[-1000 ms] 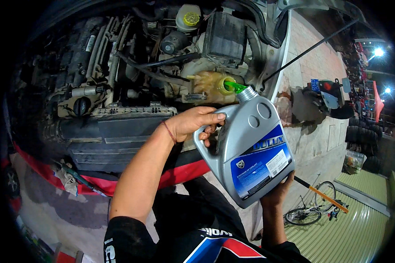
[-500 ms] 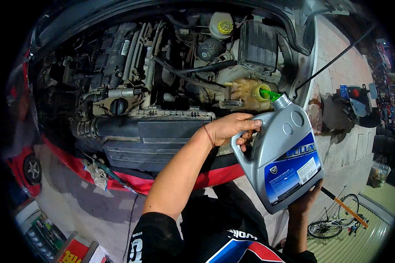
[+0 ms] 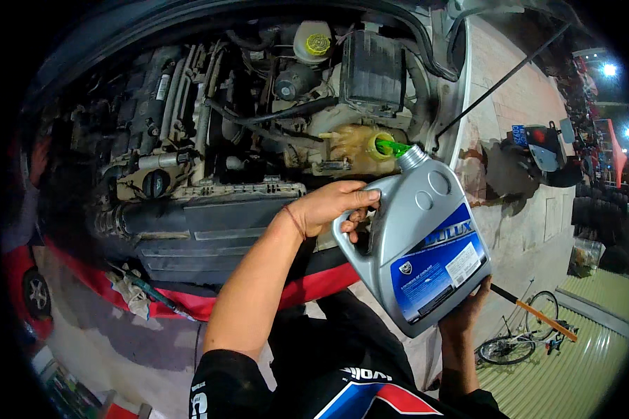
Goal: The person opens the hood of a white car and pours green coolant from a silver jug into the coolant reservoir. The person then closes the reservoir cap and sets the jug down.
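A grey plastic coolant jug with a blue label is tilted toward the engine bay. My left hand is wrapped round its handle. Under the jug's base, my right hand grips and supports it, its fingers partly hidden behind the jug. Bright green coolant runs from the jug's neck into the open mouth of a yellowed coolant expansion tank. The neck sits just beside the tank's mouth; whether they touch, I cannot tell.
A black engine air duct spans the front. A yellow-capped reservoir and a black box lie beyond the tank. A thin prop rod rises at right. A cloth and tool rest on the red bumper edge.
The whole view has shifted, so the engine bay, jug and hands appear further left. Coolant keeps flowing, and both hands keep their hold on the jug.
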{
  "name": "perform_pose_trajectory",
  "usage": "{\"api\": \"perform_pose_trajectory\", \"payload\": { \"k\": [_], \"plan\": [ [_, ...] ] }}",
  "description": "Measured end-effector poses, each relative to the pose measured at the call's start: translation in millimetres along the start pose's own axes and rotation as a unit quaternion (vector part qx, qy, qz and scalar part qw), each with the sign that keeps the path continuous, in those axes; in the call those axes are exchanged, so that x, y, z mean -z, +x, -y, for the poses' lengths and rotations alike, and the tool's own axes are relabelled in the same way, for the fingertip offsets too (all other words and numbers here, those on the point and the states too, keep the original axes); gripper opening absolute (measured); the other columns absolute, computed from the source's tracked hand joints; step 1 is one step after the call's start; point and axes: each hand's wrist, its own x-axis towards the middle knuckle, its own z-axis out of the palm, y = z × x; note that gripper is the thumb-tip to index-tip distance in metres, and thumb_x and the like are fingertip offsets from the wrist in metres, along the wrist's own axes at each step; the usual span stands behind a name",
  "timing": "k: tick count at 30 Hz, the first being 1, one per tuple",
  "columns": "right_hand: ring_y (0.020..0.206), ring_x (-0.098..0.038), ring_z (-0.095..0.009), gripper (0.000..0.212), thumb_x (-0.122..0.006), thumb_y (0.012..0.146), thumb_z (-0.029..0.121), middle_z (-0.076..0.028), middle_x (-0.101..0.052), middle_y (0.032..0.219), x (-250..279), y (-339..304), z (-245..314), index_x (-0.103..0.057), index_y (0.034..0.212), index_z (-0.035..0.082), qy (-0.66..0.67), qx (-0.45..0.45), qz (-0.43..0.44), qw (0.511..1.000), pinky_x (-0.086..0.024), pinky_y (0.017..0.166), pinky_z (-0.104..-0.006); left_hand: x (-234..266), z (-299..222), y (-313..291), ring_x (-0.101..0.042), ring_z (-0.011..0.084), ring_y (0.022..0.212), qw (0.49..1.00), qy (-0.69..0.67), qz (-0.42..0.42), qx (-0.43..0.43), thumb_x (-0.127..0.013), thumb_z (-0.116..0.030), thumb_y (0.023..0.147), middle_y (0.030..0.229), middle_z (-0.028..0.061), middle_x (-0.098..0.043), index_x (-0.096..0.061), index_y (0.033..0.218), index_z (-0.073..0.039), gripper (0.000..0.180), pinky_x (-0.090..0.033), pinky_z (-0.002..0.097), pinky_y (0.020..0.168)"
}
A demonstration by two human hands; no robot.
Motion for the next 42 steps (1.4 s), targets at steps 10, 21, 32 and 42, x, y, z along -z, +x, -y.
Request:
{"api": "perform_pose_trajectory", "payload": {
  "k": [10, 21, 32, 42],
  "plan": [
    [0.142, -0.038, -0.035, 0.08, -0.042, 0.098, 0.066, -0.013, -0.032, 0.16, -1.2, -11.6, 6.9, -0.031, 0.157, 0.013, 0.023, -0.023, -0.08, 0.996, -0.034, 0.116, -0.0516, -3.3, 5.7, 2.8, -0.05, 0.0085, 0.05, 1.0, 0.003, 0.003, -0.025, -0.065, -0.039, 0.099, 0.064, -0.0017, -0.048, -0.059, 0.108, -0.003, 0.037, -0.056, 0.0353, 0.056],
    [0.132, -0.047, -0.032, 0.083, -0.046, 0.095, 0.071, -0.012, -0.044, 0.152, 12.2, 0.0, 3.6, -0.038, 0.153, 0.012, 0.028, -0.052, -0.019, 0.998, -0.038, 0.112, -0.0471, 3.5, 5.8, -1.0, -0.049, 0.0075, 0.051, 1.0, -0.004, 0.002, -0.021, -0.061, -0.036, 0.102, 0.064, -0.0009, -0.048, -0.061, 0.115, -0.004, 0.034, -0.053, 0.0331, 0.054],
    [0.121, -0.058, -0.027, 0.08, -0.047, 0.095, 0.071, -0.008, -0.057, 0.14, 0.0, -8.2, 2.7, -0.047, 0.146, 0.01, -0.009, -0.014, 0.0, 1.0, -0.046, 0.104, -0.041, -1.7, -0.1, -1.3, -0.045, 0.0055, 0.048, 1.0, -0.005, 0.019, -0.012, -0.059, -0.039, 0.103, 0.069, -0.0027, -0.044, -0.058, 0.112, -0.002, 0.038, -0.054, 0.0316, 0.058],
    [0.121, -0.058, -0.026, 0.081, -0.045, 0.095, 0.072, -0.008, -0.057, 0.14, -1.7, -11.2, 3.7, -0.046, 0.147, 0.01, -0.026, -0.012, -0.006, 1.0, -0.046, 0.105, -0.0398, -1.6, -0.4, -1.9, -0.046, 0.005, 0.049, 1.0, -0.013, 0.015, -0.003, -0.059, -0.039, 0.103, 0.068, -0.0034, -0.044, -0.059, 0.11, -0.003, 0.037, -0.054, 0.0317, 0.059]
  ]
}}
